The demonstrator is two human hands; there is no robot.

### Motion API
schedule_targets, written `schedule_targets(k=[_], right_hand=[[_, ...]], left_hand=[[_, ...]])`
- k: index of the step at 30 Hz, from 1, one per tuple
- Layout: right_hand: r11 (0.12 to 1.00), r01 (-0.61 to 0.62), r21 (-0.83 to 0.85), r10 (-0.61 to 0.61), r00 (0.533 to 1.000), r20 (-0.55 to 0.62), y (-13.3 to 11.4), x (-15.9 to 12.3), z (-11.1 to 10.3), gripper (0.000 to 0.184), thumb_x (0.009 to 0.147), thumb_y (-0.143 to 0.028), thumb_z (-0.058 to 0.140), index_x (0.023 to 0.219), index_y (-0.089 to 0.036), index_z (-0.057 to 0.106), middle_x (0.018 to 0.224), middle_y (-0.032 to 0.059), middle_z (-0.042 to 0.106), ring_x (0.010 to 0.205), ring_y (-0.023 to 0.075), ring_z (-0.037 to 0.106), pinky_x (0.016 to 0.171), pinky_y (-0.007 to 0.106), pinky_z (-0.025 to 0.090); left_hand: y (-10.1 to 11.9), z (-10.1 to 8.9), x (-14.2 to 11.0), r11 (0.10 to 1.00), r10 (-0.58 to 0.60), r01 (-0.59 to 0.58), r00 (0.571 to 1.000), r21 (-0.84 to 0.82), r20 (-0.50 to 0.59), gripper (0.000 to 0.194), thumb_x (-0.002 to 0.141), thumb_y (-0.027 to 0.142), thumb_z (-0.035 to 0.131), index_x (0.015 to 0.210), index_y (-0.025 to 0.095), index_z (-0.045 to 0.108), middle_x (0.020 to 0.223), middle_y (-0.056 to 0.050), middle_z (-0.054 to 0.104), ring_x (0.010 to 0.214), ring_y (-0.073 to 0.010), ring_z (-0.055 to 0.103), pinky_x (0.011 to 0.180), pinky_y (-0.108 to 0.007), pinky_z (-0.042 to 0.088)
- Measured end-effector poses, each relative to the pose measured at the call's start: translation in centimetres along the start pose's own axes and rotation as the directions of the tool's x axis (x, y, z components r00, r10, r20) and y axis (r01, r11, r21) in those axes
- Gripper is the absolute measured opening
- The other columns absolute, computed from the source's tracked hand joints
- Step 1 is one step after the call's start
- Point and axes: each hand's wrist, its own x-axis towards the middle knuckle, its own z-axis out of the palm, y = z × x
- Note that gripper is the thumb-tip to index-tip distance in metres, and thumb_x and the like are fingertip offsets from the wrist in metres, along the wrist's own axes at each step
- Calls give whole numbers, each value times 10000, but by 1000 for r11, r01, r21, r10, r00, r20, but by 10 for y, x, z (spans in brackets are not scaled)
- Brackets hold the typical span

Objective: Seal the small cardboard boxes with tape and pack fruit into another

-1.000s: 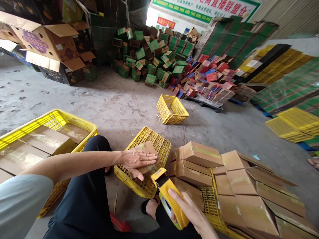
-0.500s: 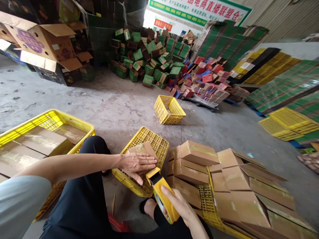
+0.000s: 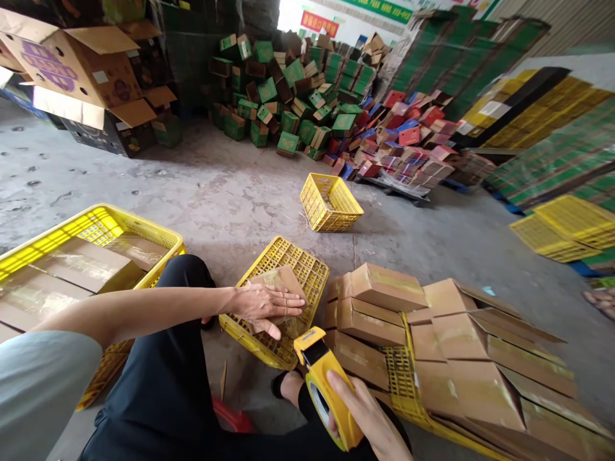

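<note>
My left hand lies flat on a small brown cardboard box, its fingers stretched out. Clear tape shows on the top of that box. Beneath it is an upturned yellow plastic crate, whose grid bottom faces up. My right hand is wrapped round a yellow tape dispenser with a roll of tape inside. The dispenser's head is just right of the crate, apart from the box.
At left, a yellow crate contains taped boxes. Stacked cardboard boxes fill another crate at right. A small yellow crate stands on the floor ahead. Piled green boxes and red boxes lie beyond.
My right hand and the tape dispenser have moved right and down, away from the box. My left hand stays on the box. The view has tilted slightly downward.
</note>
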Motion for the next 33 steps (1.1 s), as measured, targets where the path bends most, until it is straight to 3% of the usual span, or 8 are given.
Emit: schedule_targets(k=[5, 10, 14, 16, 18, 26, 30, 33], right_hand=[[1000, 5, -20, -5, 1000, -1, 5, 15, 7, 740, 774, -901, 578, 877, -174, 670, 544, 13, 673, 497, 159, 640, 527, 242, 526], [1000, -10, -13, 10, 1000, -3, 11, 35, 9, 685, 794, -864, 594, 835, -181, 639, 551, 23, 689, 490, 165, 660, 503, 235, 520], [1000, 4, -13, -4, 1000, 31, 8, 45, 11, 652, 841, -821, 580, 832, -172, 645, 541, 30, 695, 469, 163, 656, 509, 243, 538], [1000, 17, -9, -17, 1000, 21, 4, 49, 15, 646, 843, -817, 582, 841, -174, 644, 538, 29, 695, 459, 169, 656, 496, 248, 540], [999, 33, -5, -33, 999, 1, 0, 53, 19, 641, 842, -815, 585, 831, -176, 637, 536, 32, 693, 451, 174, 652, 483, 254, 539], [990, 75, -119, -87, 992, -95, -22, 40, 15, 624, 822, -813, 595, 822, -189, 621, 524, 28, 679, 440, 169, 642, 436, 232, 497], [958, 66, -278, -97, 991, -96, -51, 23, -3, 596, 830, -782, 613, 851, -187, 650, 540, 36, 697, 463, 203, 680, 427, 249, 522], [911, 5, -412, -52, 993, -104, -64, 26, -11, 556, 860, -736, 613, 816, -184, 667, 505, 45, 688, 427, 210, 672, 395, 242, 498]], left_hand=[[0, -5, -7, 999, 27, -24, 998, 46, -56, 864, 1013, 644, 536, 1660, 123, 296, 1704, -161, 268, 1594, -289, 239, 1317, -389, 184], [-10, -8, -22, 968, -228, 243, 956, 66, -183, 913, 1019, 722, 415, 1682, 132, 199, 1740, -171, 133, 1621, -323, 88, 1323, -468, 99], [-22, -6, -27, 730, -678, 604, 702, -321, -219, 941, 979, 818, 326, 1663, 174, 282, 1705, -138, 304, 1599, -340, 211, 1288, -451, 242], [-25, -6, -26, 492, -837, 673, 540, -553, -88, 964, 928, 882, 323, 1578, 185, 466, 1592, -121, 508, 1514, -370, 407, 1228, -437, 355], [-25, -7, -27, 313, -880, 649, 473, -693, 46, 990, 854, 939, 383, 1405, 164, 657, 1422, -122, 672, 1371, -400, 573, 1144, -412, 454], [-14, 13, -46, -35, -877, 343, 440, -939, 193, 904, 802, 903, 557, 1351, 197, 693, 1288, -131, 749, 1257, -411, 656, 1060, -487, 511], [-7, 53, -35, -195, -828, 58, 525, -979, 196, 975, 770, 954, 512, 1364, 196, 665, 1288, -135, 747, 1269, -403, 649, 1077, -492, 505], [0, 91, -23, -298, -822, -69, 526, -952, 219, 1051, 740, 992, 474, 1371, 168, 635, 1292, -157, 735, 1268, -376, 652, 1103, -481, 485]])
